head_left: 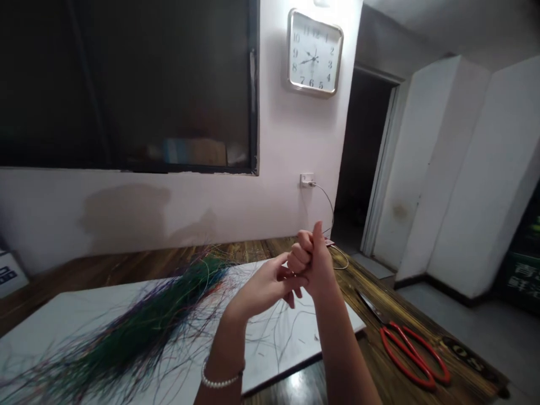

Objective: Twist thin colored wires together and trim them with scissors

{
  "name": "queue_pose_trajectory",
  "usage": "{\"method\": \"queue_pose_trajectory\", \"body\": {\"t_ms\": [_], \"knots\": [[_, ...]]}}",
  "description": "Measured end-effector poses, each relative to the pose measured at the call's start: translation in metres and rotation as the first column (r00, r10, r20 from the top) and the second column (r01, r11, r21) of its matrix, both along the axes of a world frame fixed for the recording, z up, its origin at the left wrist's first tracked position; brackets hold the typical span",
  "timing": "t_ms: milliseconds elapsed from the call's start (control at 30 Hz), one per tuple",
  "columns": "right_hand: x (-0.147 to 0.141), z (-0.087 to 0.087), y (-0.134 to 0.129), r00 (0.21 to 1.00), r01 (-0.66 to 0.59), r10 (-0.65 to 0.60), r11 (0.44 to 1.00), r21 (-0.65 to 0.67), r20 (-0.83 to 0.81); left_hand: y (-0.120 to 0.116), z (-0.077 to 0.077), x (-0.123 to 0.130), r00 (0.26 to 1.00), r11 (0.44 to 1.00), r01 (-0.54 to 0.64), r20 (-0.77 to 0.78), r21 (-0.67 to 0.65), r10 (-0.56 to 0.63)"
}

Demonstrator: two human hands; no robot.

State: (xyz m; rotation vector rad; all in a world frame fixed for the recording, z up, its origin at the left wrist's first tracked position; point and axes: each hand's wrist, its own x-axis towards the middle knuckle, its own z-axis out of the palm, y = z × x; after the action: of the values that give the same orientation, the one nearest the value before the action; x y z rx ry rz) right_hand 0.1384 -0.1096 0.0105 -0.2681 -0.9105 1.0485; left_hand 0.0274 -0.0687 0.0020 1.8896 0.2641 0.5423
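My left hand (265,287), with a pearl bracelet (221,382) on its wrist, is raised above a white board (295,337). Its fingers reach into my right hand (310,261), which is curled into a fist with the thumb up. Any fine strand between them is too thin to make out. To the left lies a large bundle of thin green and multicoloured wires (143,320), its loose strands fanning across the board. Neither hand touches the bundle's main mass.
Red-handled scissors (411,354) and a dark-bladed knife (371,306) lie on the wooden table (126,267) at right. A thin cable (329,208) runs from a wall socket (306,180) down to the table. A doorway stands beyond the table's far right corner.
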Motion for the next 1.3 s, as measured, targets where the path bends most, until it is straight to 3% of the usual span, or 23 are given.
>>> {"method": "queue_pose_trajectory", "body": {"t_ms": [200, 300, 367, 433, 600, 700, 800, 900, 1033, 1200, 1300], "knots": [[-0.009, 0.002, -0.005, 0.989, -0.084, 0.087, 0.996, -0.032, 0.118, 0.009, 0.007, -0.017, 0.998, 0.998, -0.022, -0.058, 0.065, 0.026], [-0.018, 0.003, -0.008, 0.987, 0.098, -0.101, 0.995, 0.023, 0.129, 0.01, 0.011, -0.024, 0.997, 0.997, -0.042, -0.054, 0.071, 0.046], [-0.022, 0.002, -0.009, 0.957, 0.25, -0.255, 0.967, 0.055, 0.135, 0.01, 0.013, -0.026, 0.998, 0.995, -0.061, -0.026, 0.076, 0.063], [-0.023, 0.002, -0.01, 0.933, 0.326, -0.333, 0.942, 0.072, 0.135, 0.01, 0.015, -0.028, 0.997, 0.993, -0.073, 0.008, 0.089, 0.072], [-0.015, 0.002, -0.013, 0.96, 0.19, -0.201, 0.979, 0.076, 0.196, 0.01, 0.017, -0.029, 0.999, 0.998, -0.021, 0.05, 0.061, 0.018], [-0.01, 0.003, -0.013, 0.956, 0.191, -0.212, 0.975, 0.115, 0.203, 0.011, 0.017, -0.027, 0.985, 0.995, -0.102, 0.142, 0.008, 0.1], [-0.007, 0.002, -0.008, 0.918, 0.294, -0.321, 0.945, 0.143, 0.233, 0.012, 0.016, -0.024, 0.917, 0.964, -0.25, 0.298, -0.097, 0.267], [-0.008, 0.0, -0.003, 0.838, 0.458, -0.474, 0.88, 0.124, 0.269, 0.011, 0.015, -0.018, 0.848, 0.931, -0.309, 0.385, -0.195, 0.363], [-0.01, -0.002, -0.001, 0.805, 0.54, -0.541, 0.838, 0.078, 0.243, 0.0, 0.016, -0.009, 0.806, 0.92, -0.323, 0.445, -0.222, 0.391], [-0.01, -0.004, -0.003, 0.733, 0.641, -0.63, 0.766, 0.051, 0.258, -0.009, 0.015, -0.004, 0.816, 0.925, -0.331, 0.435, -0.189, 0.381], [-0.009, -0.004, -0.004, 0.737, 0.627, -0.607, 0.779, 0.036, 0.299, -0.005, 0.012, -0.008, 0.844, 0.926, -0.36, 0.384, -0.109, 0.374]]}}
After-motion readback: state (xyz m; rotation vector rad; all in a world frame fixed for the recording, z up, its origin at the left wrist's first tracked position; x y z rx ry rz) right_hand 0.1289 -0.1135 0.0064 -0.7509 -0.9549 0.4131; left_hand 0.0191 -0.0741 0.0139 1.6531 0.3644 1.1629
